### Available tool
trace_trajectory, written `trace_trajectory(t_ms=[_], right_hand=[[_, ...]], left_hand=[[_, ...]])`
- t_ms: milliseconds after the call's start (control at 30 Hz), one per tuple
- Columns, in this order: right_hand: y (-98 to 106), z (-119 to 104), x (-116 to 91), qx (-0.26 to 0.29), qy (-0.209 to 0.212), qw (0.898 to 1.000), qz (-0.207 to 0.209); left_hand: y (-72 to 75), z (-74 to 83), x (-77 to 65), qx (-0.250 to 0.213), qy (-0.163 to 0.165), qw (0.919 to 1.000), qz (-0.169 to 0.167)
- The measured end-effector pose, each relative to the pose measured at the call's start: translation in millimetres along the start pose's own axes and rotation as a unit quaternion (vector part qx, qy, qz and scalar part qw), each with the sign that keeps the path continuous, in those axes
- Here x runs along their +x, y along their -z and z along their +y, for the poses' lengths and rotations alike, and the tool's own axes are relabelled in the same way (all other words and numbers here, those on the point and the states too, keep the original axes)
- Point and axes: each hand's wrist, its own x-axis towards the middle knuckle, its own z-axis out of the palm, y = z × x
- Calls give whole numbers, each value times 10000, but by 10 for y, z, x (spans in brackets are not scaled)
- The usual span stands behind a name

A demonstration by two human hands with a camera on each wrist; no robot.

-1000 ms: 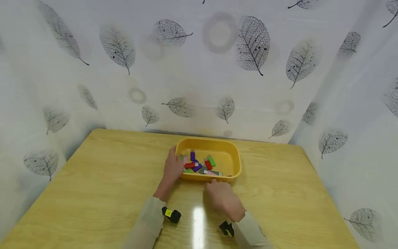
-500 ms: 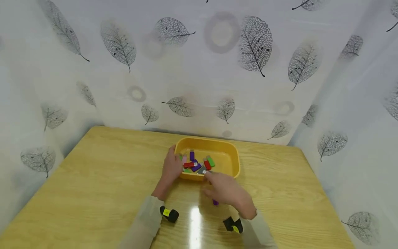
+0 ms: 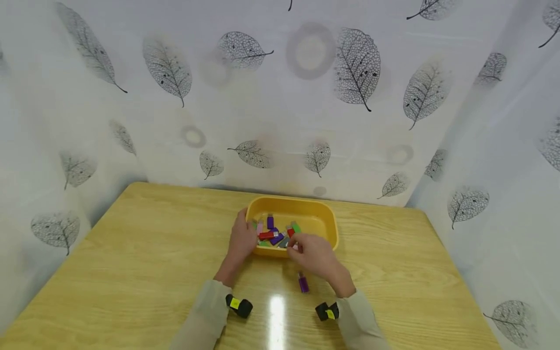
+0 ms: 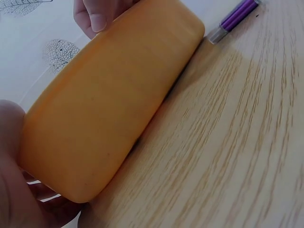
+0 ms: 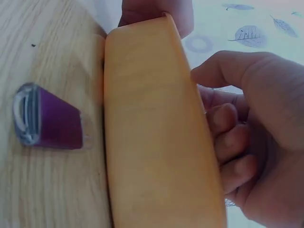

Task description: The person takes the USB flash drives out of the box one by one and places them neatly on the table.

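My left hand (image 3: 242, 238) grips the left end of a yellow plastic tray (image 3: 317, 221). In the left wrist view its thumb and fingers stand around that end. Several USB sticks in red, purple, green, pink and grey lie heaped in the tray, such as a red USB stick (image 3: 268, 235). My right hand (image 3: 316, 255) reaches over the front rim, fingertips at the sticks near that wall. From the right wrist its thumb is at the rim and its fingers curl behind it; whether they pinch a stick I cannot tell. A purple USB stick (image 3: 304, 284) lies on the table before the tray.
The wooden table (image 3: 175, 233) extends to both sides of the tray. Behind it hangs a white curtain (image 3: 280, 112) with a leaf print. Black wrist straps with yellow marks sit at both cuffs. A light reflection runs along the tabletop between the forearms.
My right hand has lifted from in front of the tray and moved over its front rim into it. The purple USB stick on the table has come into sight. My left hand keeps its grip.
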Motion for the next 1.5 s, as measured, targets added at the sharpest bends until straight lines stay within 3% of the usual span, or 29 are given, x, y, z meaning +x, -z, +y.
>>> trace_trajectory(t_ms=[133, 267, 400, 533, 900, 1133, 1333, 1500], right_hand=[[-41, 36, 17, 194, -72, 9996, 215], [-102, 95, 56, 228, -6, 9973, 704], [-158, 148, 75, 118, 10, 9931, 1164], [-212, 197, 75, -124, -81, 9912, 1314], [-237, 209, 92, -336, -216, 9915, 1238], [-259, 183, 94, -476, -718, 9889, 1210], [-250, 163, 104, -513, -1107, 9889, 850], [-213, 149, 113, -493, -1178, 9907, 472]], left_hand=[[-3, 0, 8, -48, -56, 10000, -13], [1, 7, 10, -134, -37, 9999, 6], [0, 3, 10, -178, -30, 9998, 3], [-6, -15, 11, -125, -19, 9999, -46], [-3, -1, 7, -83, -25, 10000, 46], [-1, 1, -1, -87, -57, 9999, 49], [-2, -8, -5, -37, -59, 9999, 84], [3, 1, -8, -43, -25, 10000, 69]])
